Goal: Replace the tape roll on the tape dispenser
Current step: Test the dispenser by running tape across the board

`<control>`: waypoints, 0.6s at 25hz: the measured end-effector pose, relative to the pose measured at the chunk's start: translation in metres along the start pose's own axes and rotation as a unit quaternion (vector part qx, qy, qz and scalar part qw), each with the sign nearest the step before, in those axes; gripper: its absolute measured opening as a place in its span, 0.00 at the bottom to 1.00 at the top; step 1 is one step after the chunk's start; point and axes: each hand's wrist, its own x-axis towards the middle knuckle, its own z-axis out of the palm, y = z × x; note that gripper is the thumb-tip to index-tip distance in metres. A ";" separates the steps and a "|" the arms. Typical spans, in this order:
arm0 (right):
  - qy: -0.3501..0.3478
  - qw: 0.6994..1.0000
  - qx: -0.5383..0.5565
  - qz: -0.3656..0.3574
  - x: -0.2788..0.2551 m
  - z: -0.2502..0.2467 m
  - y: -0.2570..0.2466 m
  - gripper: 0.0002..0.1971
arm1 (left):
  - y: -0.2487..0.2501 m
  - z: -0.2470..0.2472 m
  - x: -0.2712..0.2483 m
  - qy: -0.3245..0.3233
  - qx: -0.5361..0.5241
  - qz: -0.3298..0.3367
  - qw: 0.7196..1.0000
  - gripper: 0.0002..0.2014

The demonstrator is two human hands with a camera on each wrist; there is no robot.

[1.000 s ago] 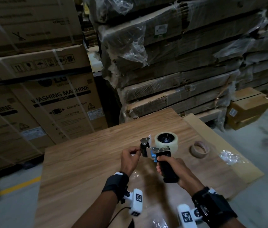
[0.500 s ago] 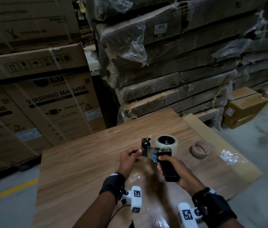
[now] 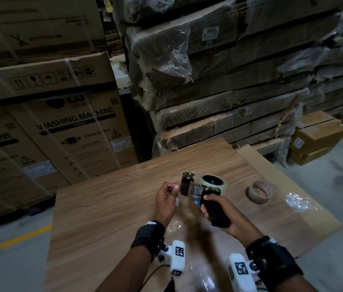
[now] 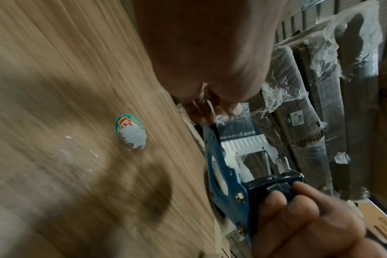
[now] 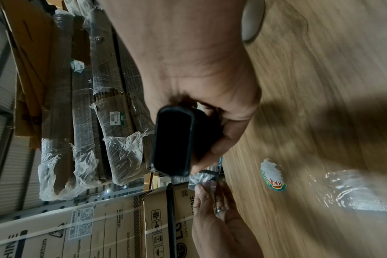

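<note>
Change: over the last second your left hand drew back from the front of the tape dispenser toward the left, with the clear tape end coming out with it; the dispenser itself tipped a little.
Meaning: I judged the new roll seated and the threading step nearly finished, with the end through the front and ready to lie over the teeth.
Left hand: your fingers were curled and pinching the tape end, just left of the dispenser's front roller.
Right hand: your right hand was wrapped round the black handle, holding the dispenser above the table, near the middle.
New tape roll: the new tape roll sat on the dispenser's hub at the far end; it was pale, glossy and thick, with a dark centre.
Old core: the old core lay flat on the table, well apart to the right; it was a thin brown cardboard ring.
Dispenser: it had a blue metal side plate, a toothed bright metal blade and a smooth, matte, oblong handle.
Tape: it was thin, transparent and slightly crinkled, so it would likely cling to itself.
Table: the table had a wood-grain top, smooth, with a round sticker and crumpled clear film at the right.
Surroundings: strapped cardboard cartons stood far left, with film-wrapped stacks behind.
</note>
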 end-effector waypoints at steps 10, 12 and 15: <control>-0.008 0.999 -0.001 0.051 -0.008 0.006 -0.008 0.11 | 0.014 -0.012 0.006 0.030 0.078 0.015 0.996 0.07; -0.007 0.998 -0.011 0.060 -0.008 0.007 -0.009 0.12 | 0.008 -0.016 0.009 0.038 0.064 -0.003 0.997 0.05; -0.006 0.998 -0.014 0.062 -0.010 0.006 -0.011 0.12 | 0.006 -0.020 0.011 0.021 0.030 -0.036 0.999 0.04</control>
